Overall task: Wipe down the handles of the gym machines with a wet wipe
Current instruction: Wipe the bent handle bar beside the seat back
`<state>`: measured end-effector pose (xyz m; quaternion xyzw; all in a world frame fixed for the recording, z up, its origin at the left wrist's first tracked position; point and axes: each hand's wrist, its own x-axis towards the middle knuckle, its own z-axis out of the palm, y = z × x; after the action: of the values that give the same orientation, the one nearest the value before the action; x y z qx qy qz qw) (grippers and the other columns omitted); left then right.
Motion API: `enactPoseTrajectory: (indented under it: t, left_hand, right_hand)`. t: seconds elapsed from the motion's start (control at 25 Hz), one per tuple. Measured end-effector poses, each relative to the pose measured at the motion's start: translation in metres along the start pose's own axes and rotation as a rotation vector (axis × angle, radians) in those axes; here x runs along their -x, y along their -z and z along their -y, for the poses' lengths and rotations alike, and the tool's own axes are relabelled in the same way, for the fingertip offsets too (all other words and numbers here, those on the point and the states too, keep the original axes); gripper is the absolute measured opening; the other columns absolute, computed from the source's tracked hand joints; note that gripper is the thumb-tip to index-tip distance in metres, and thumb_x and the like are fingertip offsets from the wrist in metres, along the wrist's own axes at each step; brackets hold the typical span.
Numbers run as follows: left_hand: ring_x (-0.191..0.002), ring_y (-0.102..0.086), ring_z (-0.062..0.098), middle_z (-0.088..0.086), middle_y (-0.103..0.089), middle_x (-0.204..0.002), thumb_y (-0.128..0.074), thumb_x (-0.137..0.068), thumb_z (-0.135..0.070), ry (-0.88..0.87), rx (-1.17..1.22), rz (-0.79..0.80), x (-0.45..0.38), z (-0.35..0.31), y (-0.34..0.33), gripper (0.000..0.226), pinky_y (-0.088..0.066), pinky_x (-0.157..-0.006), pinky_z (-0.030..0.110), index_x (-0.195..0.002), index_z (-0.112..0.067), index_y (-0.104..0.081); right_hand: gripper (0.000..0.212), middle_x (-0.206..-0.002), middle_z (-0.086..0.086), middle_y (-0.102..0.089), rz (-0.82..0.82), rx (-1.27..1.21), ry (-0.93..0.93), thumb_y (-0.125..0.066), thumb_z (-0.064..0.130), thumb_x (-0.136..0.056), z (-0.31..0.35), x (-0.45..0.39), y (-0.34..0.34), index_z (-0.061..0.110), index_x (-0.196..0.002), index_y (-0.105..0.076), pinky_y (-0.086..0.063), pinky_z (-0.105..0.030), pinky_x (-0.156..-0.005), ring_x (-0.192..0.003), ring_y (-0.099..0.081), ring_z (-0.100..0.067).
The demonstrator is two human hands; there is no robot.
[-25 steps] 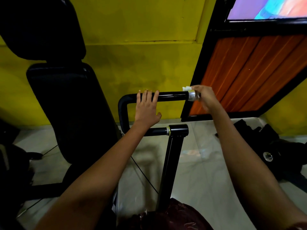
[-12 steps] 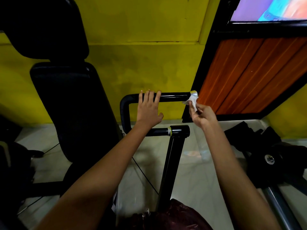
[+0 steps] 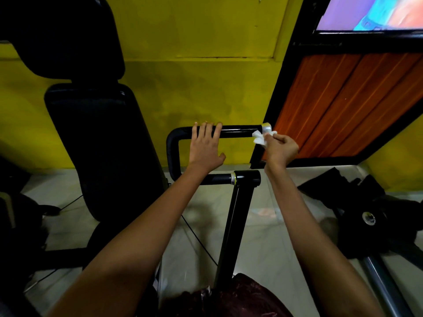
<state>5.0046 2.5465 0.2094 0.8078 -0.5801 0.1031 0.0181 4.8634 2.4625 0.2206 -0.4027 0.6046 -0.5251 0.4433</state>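
Note:
A black U-shaped machine handle (image 3: pixel 240 131) runs across the middle, its upper bar ending in a silver cap (image 3: pixel 266 128) on the right. My left hand (image 3: pixel 206 147) rests on the upper bar with its fingers laid straight over it. My right hand (image 3: pixel 280 148) pinches a crumpled white wet wipe (image 3: pixel 259 139) just below the bar's capped end; the wipe touches the underside of the bar there. The handle's lower bar (image 3: pixel 219 178) joins a black upright post (image 3: pixel 231 227).
A black padded seat back (image 3: pixel 100 145) and headrest (image 3: pixel 66 35) stand on the left. Yellow wall behind; an orange panel in a black frame (image 3: pixel 343 106) at right. Black weights and a bar (image 3: pixel 375 223) lie on the tiled floor at right. A cable (image 3: pixel 196 236) crosses the floor.
My right hand came off the capped end of the bar, dropped below it and now holds the wipe against the bar's underside. My left hand has stayed on the bar.

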Motion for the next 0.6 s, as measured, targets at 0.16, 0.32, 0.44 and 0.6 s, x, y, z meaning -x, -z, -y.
enactPoseTrajectory:
  t: [0.16, 0.32, 0.44, 0.6]
  left_hand:
    - [-0.138, -0.019, 0.029, 0.013, -0.027, -0.146, -0.055, -0.083, -0.051, 0.001, 0.019, -0.002, 0.001, 0.000, 0.001, 0.086, -0.001, -0.116, 0.047, -0.147, -0.012, -0.014]
    - [-0.139, -0.018, 0.030, 0.013, -0.026, -0.146, -0.058, -0.083, -0.049, 0.010, 0.031, -0.008, 0.001, -0.002, 0.003, 0.086, 0.000, -0.116, 0.047, -0.147, -0.011, -0.014]
    - [-0.140, -0.017, 0.029, 0.013, -0.024, -0.149, -0.058, -0.083, -0.049, 0.004, 0.044, -0.010, 0.002, -0.001, 0.001, 0.087, 0.000, -0.116, 0.046, -0.148, -0.011, -0.013]
    - [-0.145, -0.002, 0.030, 0.015, -0.001, -0.157, -0.059, -0.083, -0.045, 0.019, 0.162, -0.038, 0.003, 0.003, 0.004, 0.087, 0.004, -0.116, 0.045, -0.149, -0.012, -0.012]
  right_hand:
    - [0.011, -0.085, -0.011, -0.067, 0.062, 0.221, 0.471, -0.062, 0.005, -0.084, -0.004, 0.011, -0.003, -0.002, -0.089, -0.067, -0.051, -0.024, -0.066, -0.073, -0.061, -0.019]
    - [0.020, -0.102, -0.021, -0.064, 0.205, 0.459, 0.564, -0.056, 0.003, -0.089, 0.004, 0.009, -0.021, -0.004, -0.105, -0.066, -0.055, -0.041, -0.077, -0.086, -0.064, -0.032]
    - [0.020, -0.100, -0.021, -0.067, 0.292, 0.525, 0.571, -0.055, 0.002, -0.089, 0.012, 0.002, -0.016, -0.003, -0.105, -0.066, -0.057, -0.039, -0.070, -0.079, -0.066, -0.031]
    - [0.022, -0.099, -0.023, -0.066, 0.290, 0.670, 0.598, -0.050, -0.004, -0.084, 0.021, 0.021, -0.033, -0.005, -0.098, -0.067, -0.048, -0.031, -0.073, -0.089, -0.062, -0.034]
